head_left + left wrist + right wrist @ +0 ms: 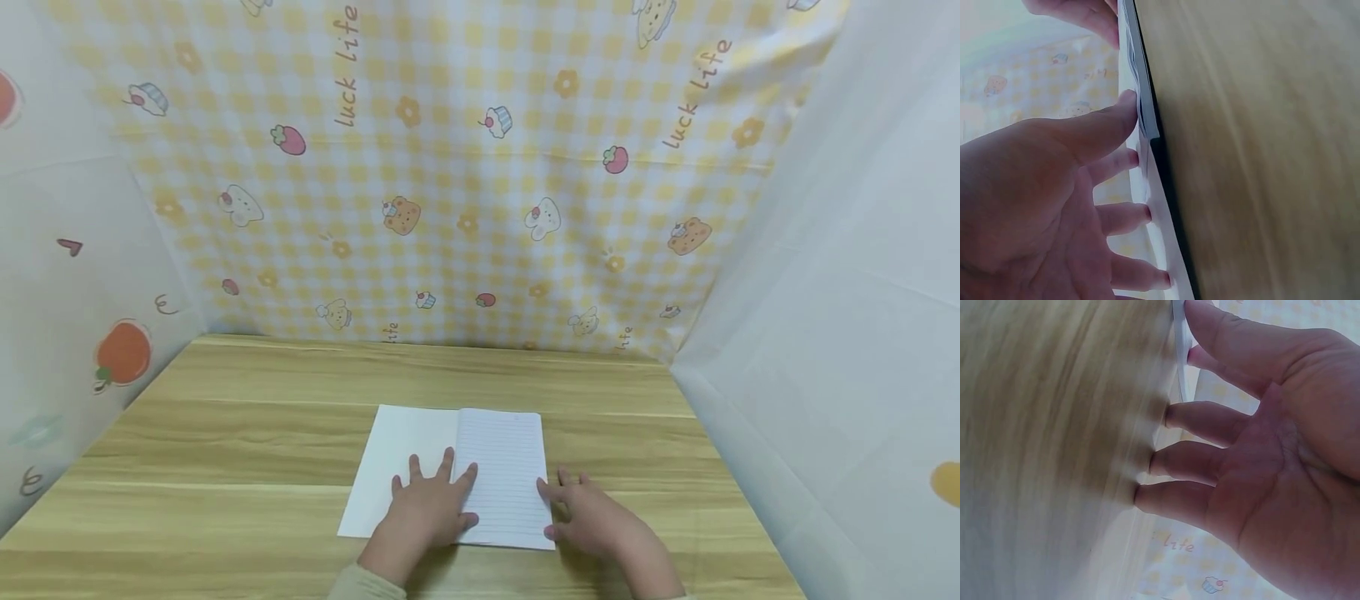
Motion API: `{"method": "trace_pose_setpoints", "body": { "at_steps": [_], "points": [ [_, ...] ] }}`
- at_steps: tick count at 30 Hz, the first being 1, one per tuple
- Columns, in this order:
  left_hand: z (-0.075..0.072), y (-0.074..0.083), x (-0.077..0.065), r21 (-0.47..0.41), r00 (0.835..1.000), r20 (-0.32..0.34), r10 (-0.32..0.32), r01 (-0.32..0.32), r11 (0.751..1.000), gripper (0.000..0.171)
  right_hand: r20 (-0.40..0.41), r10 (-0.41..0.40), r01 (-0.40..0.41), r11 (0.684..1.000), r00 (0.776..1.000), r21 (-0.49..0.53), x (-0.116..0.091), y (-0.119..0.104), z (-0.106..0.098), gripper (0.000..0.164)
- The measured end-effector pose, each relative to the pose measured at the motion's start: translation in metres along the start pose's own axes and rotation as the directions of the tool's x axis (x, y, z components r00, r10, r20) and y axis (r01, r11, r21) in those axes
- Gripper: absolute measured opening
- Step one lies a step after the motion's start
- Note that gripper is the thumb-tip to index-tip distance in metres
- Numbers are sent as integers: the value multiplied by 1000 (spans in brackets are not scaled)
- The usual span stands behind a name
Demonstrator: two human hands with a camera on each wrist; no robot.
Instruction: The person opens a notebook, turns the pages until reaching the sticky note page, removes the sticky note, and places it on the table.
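A notebook (pixel 504 475) lies open on the table, with a blank white left side and a lined right page. My left hand (pixel 429 506) rests on it near the fold, fingers spread; its thumb and index finger reach onto the lined page. In the left wrist view, the left fingertips (pixel 1141 212) press the notebook from above. My right hand (pixel 592 512) is at the notebook's right edge. Its thumb and index finger touch the page edge, while the other fingertips (pixel 1175 415) stand on the table beside it.
The wood-grain table (pixel 225 467) extends around the notebook on all sides. Behind it hangs a yellow checked curtain (pixel 450 167) with cartoon prints. White sheets (pixel 847 292) close off the left and right sides.
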State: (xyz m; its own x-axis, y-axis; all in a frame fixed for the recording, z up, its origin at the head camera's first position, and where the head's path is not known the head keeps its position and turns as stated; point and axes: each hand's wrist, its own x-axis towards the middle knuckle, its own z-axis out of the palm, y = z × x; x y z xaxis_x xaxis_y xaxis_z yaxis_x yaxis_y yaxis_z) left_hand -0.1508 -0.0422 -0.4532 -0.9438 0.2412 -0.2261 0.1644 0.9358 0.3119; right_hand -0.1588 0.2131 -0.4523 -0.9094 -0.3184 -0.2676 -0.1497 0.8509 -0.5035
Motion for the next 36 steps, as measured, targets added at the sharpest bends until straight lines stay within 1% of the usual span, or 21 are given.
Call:
{"method": "trace_pose_setpoints", "body": {
  "at_steps": [6, 10, 16, 23, 27, 36],
  "points": [
    [3, 1, -1, -22, 1000, -6, -18, 18, 1000, 68, -1, 5, -5, 1000, 1000, -8, -1, 0, 0, 67],
    [3, 0, -2, -41, 1000, -15, -16, 15, 999, 67, 0, 8, -8, 1000, 1000, -8, -1, 0, -1, 67],
    [6, -1, -1, -37, 999, -38, -3, 1, 999, 67, -1, 11, -11, 1000, 1000, -6, -1, 1, 0, 67],
    [4, 0, -1, -20, 999, -52, -1, 0, 1000, 67, -4, 9, -9, 1000, 1000, 9, -1, 0, -1, 67],
    [3, 1, -1, -12, 999, -52, -13, 12, 1000, 67, -8, 4, -4, 1000, 1000, 17, -2, 0, -2, 67],
    [2, 3, -1, -34, 999, -33, -25, 24, 999, 69, -7, 9, -9, 1000, 1000, 20, -2, 1, -2, 67]
  ]
}}
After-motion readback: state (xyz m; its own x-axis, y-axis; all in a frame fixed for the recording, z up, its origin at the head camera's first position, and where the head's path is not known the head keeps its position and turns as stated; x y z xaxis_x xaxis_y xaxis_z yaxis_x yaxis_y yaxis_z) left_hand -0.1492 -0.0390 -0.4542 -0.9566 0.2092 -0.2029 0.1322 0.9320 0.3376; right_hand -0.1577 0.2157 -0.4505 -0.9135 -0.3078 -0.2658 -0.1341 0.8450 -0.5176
